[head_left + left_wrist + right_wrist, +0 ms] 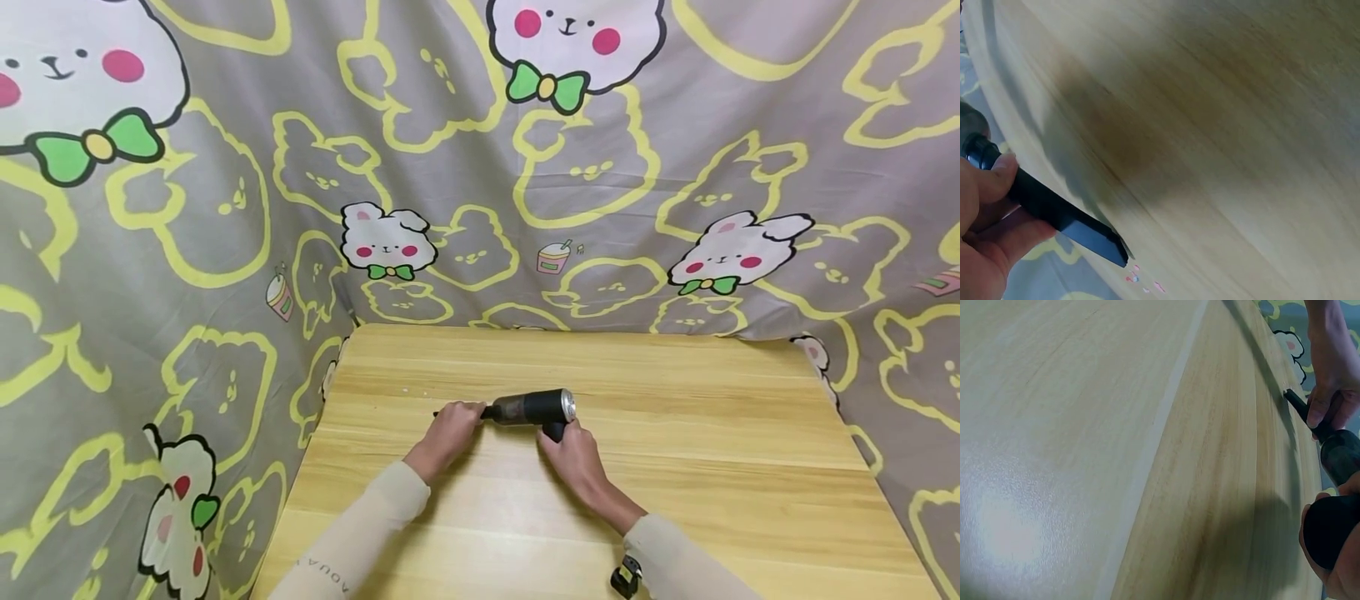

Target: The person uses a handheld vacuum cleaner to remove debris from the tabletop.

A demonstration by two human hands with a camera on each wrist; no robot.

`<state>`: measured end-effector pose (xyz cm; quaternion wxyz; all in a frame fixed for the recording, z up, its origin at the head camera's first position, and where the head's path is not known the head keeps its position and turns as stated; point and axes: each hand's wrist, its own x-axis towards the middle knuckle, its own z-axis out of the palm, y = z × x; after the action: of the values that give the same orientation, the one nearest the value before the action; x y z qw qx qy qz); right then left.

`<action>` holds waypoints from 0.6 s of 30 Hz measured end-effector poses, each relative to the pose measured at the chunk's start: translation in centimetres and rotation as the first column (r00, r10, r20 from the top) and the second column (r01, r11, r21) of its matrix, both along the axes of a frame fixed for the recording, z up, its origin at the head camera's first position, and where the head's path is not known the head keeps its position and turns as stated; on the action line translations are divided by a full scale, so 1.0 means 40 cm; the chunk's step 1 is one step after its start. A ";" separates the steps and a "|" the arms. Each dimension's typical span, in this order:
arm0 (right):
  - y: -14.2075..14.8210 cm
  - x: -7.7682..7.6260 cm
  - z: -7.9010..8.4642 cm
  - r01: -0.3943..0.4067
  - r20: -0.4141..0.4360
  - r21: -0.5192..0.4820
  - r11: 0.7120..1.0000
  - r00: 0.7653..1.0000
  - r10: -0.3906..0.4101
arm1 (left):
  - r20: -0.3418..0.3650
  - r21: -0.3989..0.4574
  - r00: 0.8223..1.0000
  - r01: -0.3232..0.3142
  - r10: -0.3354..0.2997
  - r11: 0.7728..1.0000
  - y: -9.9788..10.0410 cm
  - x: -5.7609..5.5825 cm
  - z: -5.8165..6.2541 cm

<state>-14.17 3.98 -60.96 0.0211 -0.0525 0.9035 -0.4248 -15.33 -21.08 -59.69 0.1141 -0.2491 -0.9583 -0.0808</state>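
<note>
A black handheld vacuum cleaner (543, 407) with a smoky clear dust cup and silver end is held over the wooden table. My right hand (576, 457) grips its handle; in the right wrist view the handle's black base (1329, 530) shows below the fingers. My left hand (453, 427) pinches the flat black nozzle (1066, 215) between thumb and fingers, close to where it joins the dust cup. The slanted nozzle tip points left, low over the tabletop. Several tiny pink and pale scraps (1159, 287) lie just beyond that tip.
The wooden table (712, 467) spreads under both arms. Curtains (465, 175) with cartoon bears hang along its back and sides. A small black device (626, 577) with a yellow mark sits at the right sleeve.
</note>
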 end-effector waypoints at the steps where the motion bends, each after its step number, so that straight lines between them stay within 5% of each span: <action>1: -0.001 -0.001 -0.001 0.002 -0.008 0.004 1.000 1.000 -0.002 | -0.002 0.004 1.000 -0.004 0.004 1.000 0.000 0.000 -0.001; 10: -0.009 -0.016 -0.005 0.002 -0.016 0.010 1.000 1.000 -0.002 | -0.065 0.027 0.996 -0.059 0.061 0.998 0.007 -0.002 -0.014; 18: -0.013 -0.030 0.000 0.012 -0.018 0.015 1.000 1.000 -0.012 | -0.046 0.060 0.994 -0.095 0.097 0.994 0.012 -0.014 -0.022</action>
<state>-15.36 3.45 -60.97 0.0109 -0.0505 0.9072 -0.4176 -15.87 -20.59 -60.55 0.1485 -0.2013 -0.9634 -0.0968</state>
